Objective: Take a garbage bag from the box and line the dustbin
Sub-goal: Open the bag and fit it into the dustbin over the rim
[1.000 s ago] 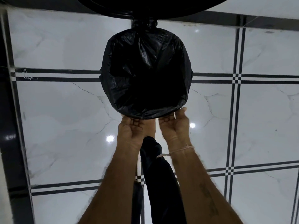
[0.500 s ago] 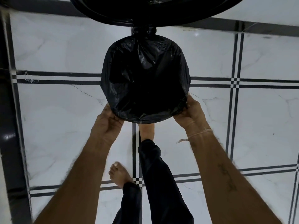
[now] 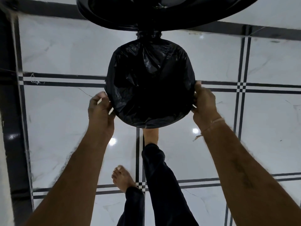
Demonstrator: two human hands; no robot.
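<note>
A round dustbin stands on the floor below me, its mouth covered by a black garbage bag (image 3: 149, 88) that is pulled over the rim and sags into the bin. The bin's lid (image 3: 162, 12) is tipped up at the far side. My left hand (image 3: 100, 108) grips the bag's edge at the left side of the rim. On the opposite side, my right hand (image 3: 204, 101) grips the bag's edge at the rim. The garbage bag box is not in view.
White marble floor tiles (image 3: 57, 119) with black double lines surround the bin. A dark border strip (image 3: 9, 111) runs along the left. My right foot (image 3: 150, 136) is tucked under the bin's near edge, and my left foot (image 3: 123, 178) stands further back.
Both hands have slid apart from the near edge of the rim, outward and up along its left and right sides, still on the bag.
</note>
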